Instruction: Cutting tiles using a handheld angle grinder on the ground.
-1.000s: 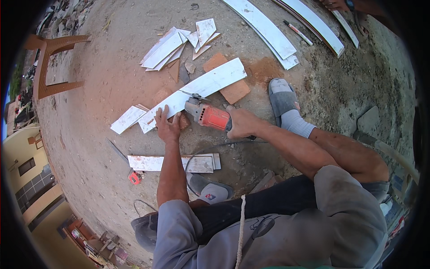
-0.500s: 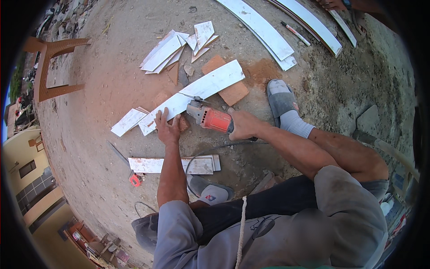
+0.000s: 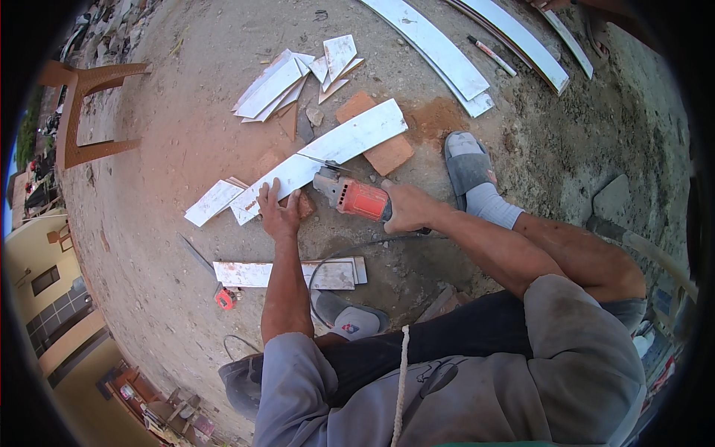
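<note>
My right hand (image 3: pixel 410 207) is wrapped round the rear of a red and grey angle grinder (image 3: pixel 361 200). Its thin disc (image 3: pixel 322 159) meets the middle of a long white tile strip (image 3: pixel 354 140). Close to the strip's lower left end, my left hand (image 3: pixel 280 212) presses with fingers spread on the white surface. The strip lies slanted across reddish bricks (image 3: pixel 389 154), one under its right part and another partly hidden near my left fingers. Whether the disc has cut through cannot be made out.
Cut white pieces (image 3: pixel 272 88) lie beyond the strip, others (image 3: pixel 212 203) beside its left end. Long strips (image 3: pixel 439 56) and a marker (image 3: pixel 491 56) are at the far right, near another person's hand (image 3: pixel 550 4). A tape measure (image 3: pixel 225 299), stacked strips (image 3: pixel 328 274) and the cord (image 3: pixel 372 243) lie nearer me.
The grinder and my right hand have shifted very slightly to the right. My left hand and the strip stay in place. At the far right, the other person's hand has moved slightly.
</note>
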Demonstrator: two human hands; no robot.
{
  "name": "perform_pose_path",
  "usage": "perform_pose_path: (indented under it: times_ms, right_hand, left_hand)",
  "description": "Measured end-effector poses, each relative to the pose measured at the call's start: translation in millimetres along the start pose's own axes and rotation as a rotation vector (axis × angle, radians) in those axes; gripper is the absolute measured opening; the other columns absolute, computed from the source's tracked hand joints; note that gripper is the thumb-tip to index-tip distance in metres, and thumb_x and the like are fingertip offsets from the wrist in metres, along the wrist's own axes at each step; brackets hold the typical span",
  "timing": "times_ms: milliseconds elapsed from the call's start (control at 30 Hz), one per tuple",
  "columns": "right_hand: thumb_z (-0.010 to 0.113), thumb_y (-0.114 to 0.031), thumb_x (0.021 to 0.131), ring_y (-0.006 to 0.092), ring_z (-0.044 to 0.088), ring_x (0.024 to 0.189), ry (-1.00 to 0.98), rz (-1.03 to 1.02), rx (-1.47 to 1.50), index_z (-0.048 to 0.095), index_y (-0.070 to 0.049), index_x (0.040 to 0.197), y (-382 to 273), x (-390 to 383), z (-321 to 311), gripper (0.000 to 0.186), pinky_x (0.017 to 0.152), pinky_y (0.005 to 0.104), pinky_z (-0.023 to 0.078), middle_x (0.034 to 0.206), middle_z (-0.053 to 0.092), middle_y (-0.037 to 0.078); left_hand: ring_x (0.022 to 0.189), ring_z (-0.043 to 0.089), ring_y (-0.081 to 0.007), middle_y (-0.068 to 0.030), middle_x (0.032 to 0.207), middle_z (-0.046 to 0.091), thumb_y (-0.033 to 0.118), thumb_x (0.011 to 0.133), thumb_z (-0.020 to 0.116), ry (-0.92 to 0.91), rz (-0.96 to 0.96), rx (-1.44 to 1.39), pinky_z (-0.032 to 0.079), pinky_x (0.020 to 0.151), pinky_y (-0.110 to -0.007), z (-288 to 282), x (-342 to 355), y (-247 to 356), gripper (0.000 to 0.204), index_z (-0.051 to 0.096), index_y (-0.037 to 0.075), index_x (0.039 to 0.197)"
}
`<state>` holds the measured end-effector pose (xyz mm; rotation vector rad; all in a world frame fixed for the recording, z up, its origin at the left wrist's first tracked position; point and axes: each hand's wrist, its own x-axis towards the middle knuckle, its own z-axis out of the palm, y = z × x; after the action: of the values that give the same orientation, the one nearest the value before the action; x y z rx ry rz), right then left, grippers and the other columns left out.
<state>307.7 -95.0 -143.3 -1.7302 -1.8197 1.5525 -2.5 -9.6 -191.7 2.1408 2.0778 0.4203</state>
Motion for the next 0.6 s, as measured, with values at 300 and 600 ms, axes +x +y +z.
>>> perform_pose_path:
  times_ms: [300,600]
  right_hand:
    - [0.075,-0.023,0.060,0.0443,0.064,0.094,-0.012,-0.001,-0.004,0.050,0.007,0.112,-0.2,-1.7,-2.2,0.065,0.082,0.0476,0.051,0.096,0.065,0.030]
    - [0.076,-0.025,0.059,0.0439,0.064,0.094,-0.003,-0.010,0.007,0.051,0.006,0.112,8.6,-2.0,1.7,0.066,0.082,0.0476,0.051,0.096,0.065,0.029]
  left_hand:
    - [0.132,0.044,-0.0277,-0.0078,0.141,0.047,0.039,0.075,0.080,-0.019,-0.033,-0.015,0.042,0.105,-0.041,-0.5,0.5,-0.4,0.061,0.058,0.025,0.131]
    - [0.129,0.046,-0.0325,-0.0140,0.140,0.048,0.039,0.077,0.078,-0.006,0.006,-0.009,0.043,0.103,-0.043,0.1,0.0,0.6,0.061,0.058,0.021,0.132]
